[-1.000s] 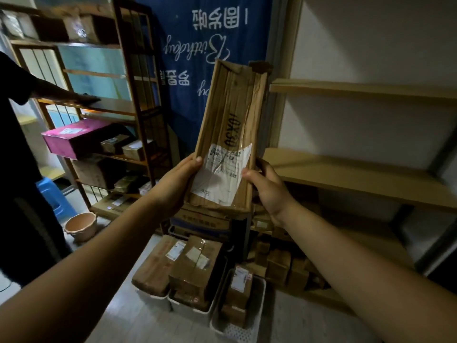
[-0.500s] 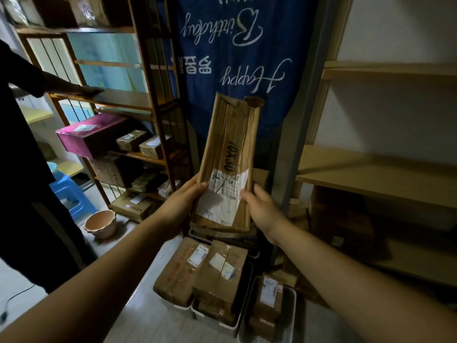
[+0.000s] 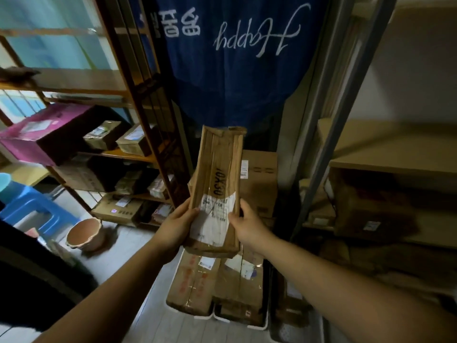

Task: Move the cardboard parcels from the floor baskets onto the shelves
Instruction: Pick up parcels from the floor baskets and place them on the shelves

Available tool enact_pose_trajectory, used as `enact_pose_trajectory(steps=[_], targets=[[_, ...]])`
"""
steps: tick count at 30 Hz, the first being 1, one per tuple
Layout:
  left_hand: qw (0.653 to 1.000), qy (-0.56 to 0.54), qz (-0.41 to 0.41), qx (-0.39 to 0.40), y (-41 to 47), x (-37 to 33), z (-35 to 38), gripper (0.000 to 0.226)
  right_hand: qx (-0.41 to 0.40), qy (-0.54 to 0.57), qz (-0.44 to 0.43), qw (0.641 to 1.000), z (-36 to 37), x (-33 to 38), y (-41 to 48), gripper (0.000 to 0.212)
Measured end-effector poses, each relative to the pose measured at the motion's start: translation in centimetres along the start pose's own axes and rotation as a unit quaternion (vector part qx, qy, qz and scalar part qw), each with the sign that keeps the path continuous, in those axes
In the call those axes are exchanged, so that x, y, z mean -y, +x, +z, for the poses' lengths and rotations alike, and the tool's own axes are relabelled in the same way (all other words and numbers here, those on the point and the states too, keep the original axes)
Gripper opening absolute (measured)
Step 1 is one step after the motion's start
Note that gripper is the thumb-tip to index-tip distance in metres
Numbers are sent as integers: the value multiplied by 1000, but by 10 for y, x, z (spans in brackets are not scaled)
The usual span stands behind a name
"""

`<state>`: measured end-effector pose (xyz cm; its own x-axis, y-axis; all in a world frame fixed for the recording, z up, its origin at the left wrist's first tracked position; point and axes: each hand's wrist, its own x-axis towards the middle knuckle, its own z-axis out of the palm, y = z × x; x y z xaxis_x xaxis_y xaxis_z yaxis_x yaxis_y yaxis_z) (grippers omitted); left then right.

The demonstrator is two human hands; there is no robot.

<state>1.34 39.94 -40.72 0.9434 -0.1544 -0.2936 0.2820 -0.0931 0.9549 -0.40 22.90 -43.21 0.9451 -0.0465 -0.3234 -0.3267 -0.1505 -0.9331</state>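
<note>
Holding a long flat cardboard parcel upright in mid-air, both hands on its lower end. Left hand grips the left edge, right hand the right edge; fingers clamped around the sides, thumbs on the front over the white shipping label. Parcel is creased, top end torn, tilted slightly right. It hangs above the white floor baskets, which hold more taped parcels. Brown wooden shelving on the left carries a pink box and small cartons. Pale shelves on the right, one large box on a lower level. Blue banner behind. Blue stool and terracotta bowl on the floor, left.
</note>
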Motion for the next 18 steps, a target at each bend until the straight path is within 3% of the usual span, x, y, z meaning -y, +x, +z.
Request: enact_pose_trajectory(steps=[6,10,18], targets=[[995,94,16,14,45,60,-69,26,-39,-26,63,997,89,-43,36,60],[991,132,11,7,67,108,-107,27,-12,-69,114,991,139,-87,64,70],[986,159,-48,8,123,265,-124,23,3,-173,90,981,184,-222,129,88]])
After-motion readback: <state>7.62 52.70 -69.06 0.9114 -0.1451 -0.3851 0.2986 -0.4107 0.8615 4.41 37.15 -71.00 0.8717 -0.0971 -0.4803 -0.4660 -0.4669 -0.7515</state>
